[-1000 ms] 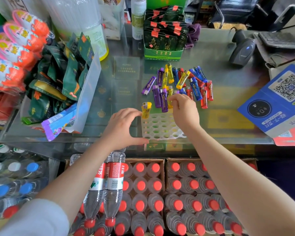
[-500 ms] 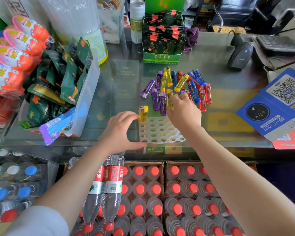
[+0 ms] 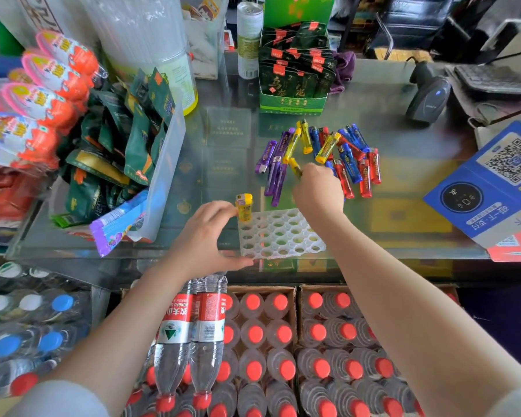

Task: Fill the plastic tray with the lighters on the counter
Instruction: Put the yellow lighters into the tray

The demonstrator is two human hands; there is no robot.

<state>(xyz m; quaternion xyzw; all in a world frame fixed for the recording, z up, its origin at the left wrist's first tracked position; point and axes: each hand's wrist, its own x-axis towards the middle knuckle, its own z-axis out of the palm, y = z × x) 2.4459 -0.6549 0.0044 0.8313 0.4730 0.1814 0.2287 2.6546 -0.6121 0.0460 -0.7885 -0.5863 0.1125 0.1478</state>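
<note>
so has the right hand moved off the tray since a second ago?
Yes. The right hand has moved away from the white tray's far edge toward the lighter pile, and now grips a yellow lighter there.

A glass counter (image 3: 403,242) carries the things. Near its front edge stands a white plastic tray (image 3: 278,236). Behind it lies a loose pile of lighters (image 3: 322,155). Toward the back edge sits a green box (image 3: 292,100), and at the back right corner probably a scanner (image 3: 427,97).
</note>
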